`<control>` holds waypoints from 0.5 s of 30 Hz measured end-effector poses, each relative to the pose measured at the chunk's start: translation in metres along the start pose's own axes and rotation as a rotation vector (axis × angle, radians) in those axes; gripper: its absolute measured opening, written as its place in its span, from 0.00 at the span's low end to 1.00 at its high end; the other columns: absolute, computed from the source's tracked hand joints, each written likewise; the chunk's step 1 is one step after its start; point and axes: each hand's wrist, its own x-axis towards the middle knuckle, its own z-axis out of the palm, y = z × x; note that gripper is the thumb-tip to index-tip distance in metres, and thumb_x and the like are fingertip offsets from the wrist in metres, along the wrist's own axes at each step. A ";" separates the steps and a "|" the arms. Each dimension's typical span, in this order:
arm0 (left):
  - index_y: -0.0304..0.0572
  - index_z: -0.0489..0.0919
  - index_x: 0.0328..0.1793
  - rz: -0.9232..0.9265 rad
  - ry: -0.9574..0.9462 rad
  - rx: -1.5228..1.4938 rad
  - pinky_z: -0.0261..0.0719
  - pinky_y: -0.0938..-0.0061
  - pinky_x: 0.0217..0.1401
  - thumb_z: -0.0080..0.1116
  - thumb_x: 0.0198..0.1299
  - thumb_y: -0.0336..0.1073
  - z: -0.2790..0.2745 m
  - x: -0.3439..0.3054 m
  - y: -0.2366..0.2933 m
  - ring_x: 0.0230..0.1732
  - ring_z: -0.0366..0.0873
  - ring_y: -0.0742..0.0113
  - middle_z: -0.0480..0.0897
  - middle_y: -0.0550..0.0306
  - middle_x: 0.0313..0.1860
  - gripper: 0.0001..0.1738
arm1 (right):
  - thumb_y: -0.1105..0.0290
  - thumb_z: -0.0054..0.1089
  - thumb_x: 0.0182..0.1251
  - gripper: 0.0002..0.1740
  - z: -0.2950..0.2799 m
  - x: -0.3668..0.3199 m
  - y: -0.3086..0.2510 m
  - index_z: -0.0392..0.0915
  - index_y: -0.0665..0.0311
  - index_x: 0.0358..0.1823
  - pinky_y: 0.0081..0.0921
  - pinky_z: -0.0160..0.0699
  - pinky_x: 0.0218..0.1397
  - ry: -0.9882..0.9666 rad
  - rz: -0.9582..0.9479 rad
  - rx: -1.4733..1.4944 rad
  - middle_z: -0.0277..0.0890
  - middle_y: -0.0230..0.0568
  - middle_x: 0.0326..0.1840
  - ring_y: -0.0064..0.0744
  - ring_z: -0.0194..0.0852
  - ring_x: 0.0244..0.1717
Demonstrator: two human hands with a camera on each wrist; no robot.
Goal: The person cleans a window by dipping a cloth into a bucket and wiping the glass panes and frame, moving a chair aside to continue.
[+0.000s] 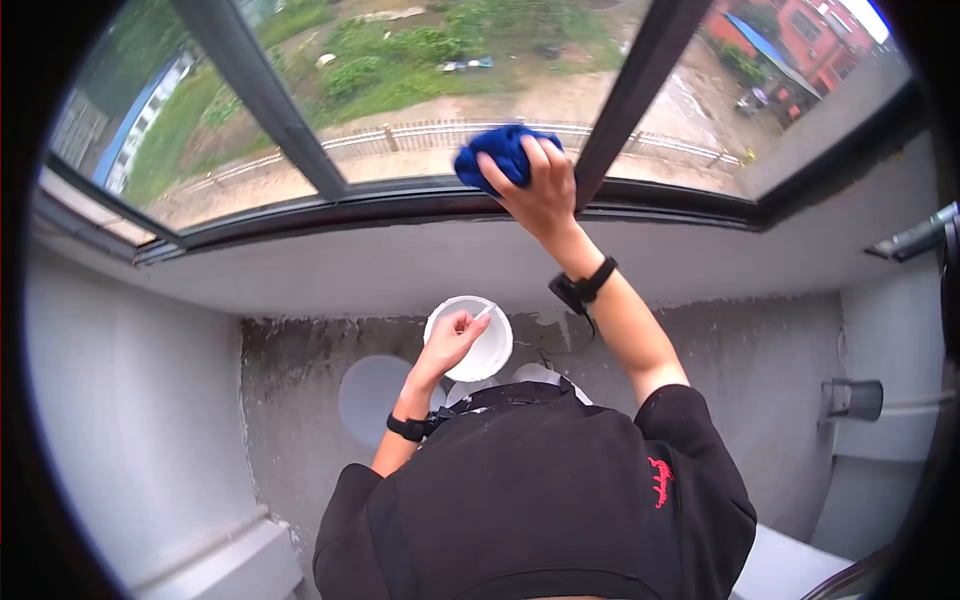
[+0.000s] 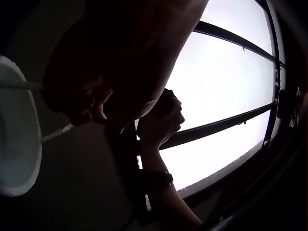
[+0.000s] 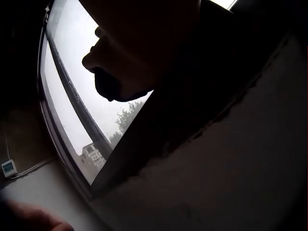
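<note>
In the head view my right hand [image 1: 545, 195] grips a bunched blue cloth [image 1: 492, 155] on the window pane [image 1: 420, 75], low down beside an upright frame bar. Seen from the right wrist, the cloth [image 3: 107, 86] is a dark shape under the fingers. My left hand [image 1: 450, 345] holds a white bucket [image 1: 492, 352] by its thin handle [image 1: 485, 311], below the sill. The left wrist view shows the bucket's rim [image 2: 34, 144] at the left edge and the handle running into curled fingers.
Dark window frame bars [image 1: 590, 120] divide the glass, above a pale wall [image 1: 340, 260]. A round whitish object [image 1: 375, 400] is on the floor behind the left forearm. On the right wall a small grey fixture [image 1: 855, 400] sticks out.
</note>
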 end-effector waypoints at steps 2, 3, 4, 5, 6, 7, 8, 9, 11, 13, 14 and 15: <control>0.41 0.77 0.30 0.014 0.022 -0.002 0.67 0.76 0.33 0.64 0.73 0.55 -0.001 -0.008 0.006 0.30 0.66 0.79 0.74 0.70 0.26 0.26 | 0.68 0.71 0.56 0.32 0.003 -0.047 0.000 0.80 0.27 0.62 0.42 0.77 0.59 -0.022 -0.009 0.019 0.70 0.42 0.61 0.46 0.71 0.60; 0.41 0.77 0.30 -0.007 0.027 -0.099 0.67 0.76 0.33 0.64 0.73 0.55 0.026 -0.005 -0.003 0.30 0.66 0.79 0.74 0.70 0.26 0.26 | 0.68 0.71 0.56 0.31 -0.007 -0.071 0.015 0.81 0.28 0.61 0.41 0.77 0.58 -0.105 -0.078 0.029 0.70 0.42 0.61 0.46 0.72 0.59; 0.40 0.77 0.30 -0.002 0.021 -0.072 0.68 0.75 0.34 0.64 0.73 0.55 0.015 -0.008 -0.006 0.30 0.66 0.79 0.74 0.69 0.26 0.27 | 0.69 0.72 0.55 0.31 -0.005 -0.071 0.007 0.81 0.29 0.60 0.42 0.77 0.58 -0.106 -0.045 0.025 0.70 0.42 0.60 0.46 0.72 0.59; 0.40 0.77 0.29 0.009 0.016 -0.064 0.69 0.74 0.34 0.64 0.73 0.55 0.013 -0.007 -0.008 0.30 0.67 0.79 0.74 0.69 0.26 0.27 | 0.69 0.73 0.54 0.30 -0.002 -0.071 0.005 0.82 0.30 0.59 0.42 0.77 0.58 -0.116 -0.031 0.021 0.71 0.42 0.60 0.46 0.72 0.59; 0.39 0.77 0.29 -0.006 0.053 -0.036 0.70 0.73 0.35 0.64 0.72 0.54 0.003 -0.014 -0.003 0.30 0.68 0.78 0.74 0.68 0.25 0.27 | 0.70 0.73 0.53 0.30 0.002 -0.060 -0.008 0.82 0.31 0.59 0.44 0.76 0.58 -0.089 0.027 0.047 0.71 0.43 0.60 0.47 0.73 0.59; 0.39 0.77 0.29 -0.026 0.089 -0.056 0.70 0.73 0.35 0.64 0.72 0.54 0.004 -0.015 -0.007 0.30 0.68 0.78 0.74 0.68 0.25 0.27 | 0.69 0.76 0.51 0.32 0.002 -0.053 -0.009 0.82 0.31 0.59 0.45 0.76 0.58 -0.115 0.020 0.049 0.71 0.44 0.60 0.48 0.73 0.58; 0.39 0.77 0.29 0.014 0.094 -0.047 0.70 0.73 0.35 0.65 0.72 0.54 0.004 -0.015 -0.012 0.31 0.69 0.78 0.75 0.67 0.25 0.27 | 0.69 0.78 0.49 0.34 0.000 -0.046 -0.013 0.82 0.31 0.60 0.45 0.76 0.58 -0.122 0.026 0.052 0.71 0.44 0.60 0.49 0.73 0.58; 0.39 0.77 0.29 0.060 0.102 -0.039 0.71 0.72 0.35 0.65 0.72 0.54 0.005 -0.013 -0.015 0.31 0.70 0.78 0.75 0.66 0.25 0.27 | 0.68 0.80 0.46 0.36 -0.001 -0.036 -0.015 0.82 0.31 0.60 0.46 0.76 0.58 -0.125 0.027 0.053 0.71 0.44 0.60 0.50 0.73 0.57; 0.39 0.77 0.29 0.033 0.143 -0.056 0.71 0.73 0.35 0.65 0.72 0.53 0.008 -0.018 -0.016 0.30 0.71 0.77 0.76 0.65 0.25 0.26 | 0.67 0.83 0.41 0.39 -0.002 -0.010 -0.019 0.83 0.31 0.61 0.46 0.76 0.60 -0.118 0.030 0.085 0.70 0.45 0.62 0.51 0.72 0.58; 0.39 0.77 0.28 0.063 0.179 -0.091 0.71 0.73 0.35 0.66 0.71 0.52 0.009 -0.021 -0.015 0.31 0.71 0.78 0.77 0.65 0.25 0.26 | 0.63 0.88 0.41 0.42 0.006 0.021 -0.016 0.82 0.32 0.63 0.46 0.73 0.62 -0.052 0.001 0.076 0.68 0.46 0.63 0.52 0.69 0.60; 0.39 0.76 0.28 0.068 0.209 -0.098 0.70 0.74 0.34 0.66 0.71 0.51 0.009 -0.025 -0.011 0.30 0.70 0.78 0.76 0.65 0.24 0.26 | 0.62 0.88 0.43 0.40 0.007 0.047 -0.019 0.83 0.33 0.63 0.45 0.73 0.63 0.007 0.010 0.083 0.68 0.46 0.62 0.51 0.69 0.60; 0.39 0.76 0.28 0.063 0.226 -0.104 0.70 0.74 0.34 0.66 0.71 0.51 0.010 -0.028 -0.009 0.30 0.70 0.78 0.76 0.65 0.24 0.26 | 0.59 0.87 0.47 0.36 0.008 0.074 -0.019 0.84 0.34 0.62 0.45 0.73 0.64 0.076 0.000 0.075 0.69 0.46 0.61 0.51 0.69 0.60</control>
